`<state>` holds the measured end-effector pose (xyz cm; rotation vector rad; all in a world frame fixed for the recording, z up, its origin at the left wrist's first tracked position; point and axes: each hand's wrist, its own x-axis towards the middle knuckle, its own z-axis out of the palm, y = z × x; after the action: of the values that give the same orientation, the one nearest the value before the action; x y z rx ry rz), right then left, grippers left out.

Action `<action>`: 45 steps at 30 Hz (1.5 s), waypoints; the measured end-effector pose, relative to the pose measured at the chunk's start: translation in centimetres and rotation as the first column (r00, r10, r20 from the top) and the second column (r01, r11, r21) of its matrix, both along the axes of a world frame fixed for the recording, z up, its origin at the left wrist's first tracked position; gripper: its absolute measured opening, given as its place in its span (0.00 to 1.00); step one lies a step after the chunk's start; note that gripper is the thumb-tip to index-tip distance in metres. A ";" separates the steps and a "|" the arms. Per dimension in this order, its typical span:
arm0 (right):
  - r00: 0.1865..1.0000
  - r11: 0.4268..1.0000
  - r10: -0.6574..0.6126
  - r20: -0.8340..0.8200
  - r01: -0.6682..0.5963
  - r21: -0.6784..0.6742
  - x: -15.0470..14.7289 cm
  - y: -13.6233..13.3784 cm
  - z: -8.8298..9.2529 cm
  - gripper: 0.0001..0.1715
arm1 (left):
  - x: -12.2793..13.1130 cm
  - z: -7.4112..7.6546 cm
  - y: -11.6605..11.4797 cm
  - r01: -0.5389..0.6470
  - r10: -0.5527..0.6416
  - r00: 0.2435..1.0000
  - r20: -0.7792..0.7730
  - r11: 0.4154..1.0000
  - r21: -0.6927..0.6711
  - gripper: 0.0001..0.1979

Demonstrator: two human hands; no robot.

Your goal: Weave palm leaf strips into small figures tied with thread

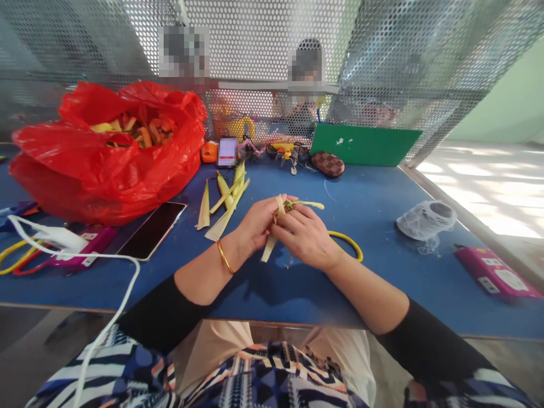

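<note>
Over the middle of the blue table, my left hand and my right hand meet, fingers closed around a pale yellow-green leaf strip that looks like corn husk. One end of the strip hangs below the fingers. A thin greenish stalk-like end sticks out to the right above my right hand. The fingers hide the middle of the bundle. Several loose husk-like strips lie left of my left hand. Part of a yellow loop shows beside my right wrist.
At the left stands a red plastic bag with orange and yellow pieces. Nearby are a dark phone and a white cable. To the right lie white thread and a magenta box. Behind a perforated metal screen sit people.
</note>
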<state>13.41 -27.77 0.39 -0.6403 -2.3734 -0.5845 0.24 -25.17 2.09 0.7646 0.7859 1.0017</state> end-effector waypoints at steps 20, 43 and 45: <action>0.221 0.378 -0.736 -0.639 -0.649 -0.660 -0.7 1.1 0.8 0.18 | -0.3 0.1 0.3 -0.089 0.092 0.993 -0.068 0.995 0.043 0.09; 0.960 0.952 -0.050 -0.275 -0.038 -0.304 1.6 1.9 -0.1 0.11 | -0.2 -0.5 0.6 -0.231 0.253 0.935 -0.250 0.966 0.117 0.12; 0.857 0.879 -0.202 -0.474 -0.055 -0.474 1.6 2.0 0.1 0.09 | -0.1 -0.6 0.4 -0.131 0.167 0.940 -0.296 0.982 0.139 0.12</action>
<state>15.02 -25.74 0.50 -0.9689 -1.9745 0.1582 0.09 -24.77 1.52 0.9897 1.0736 1.0864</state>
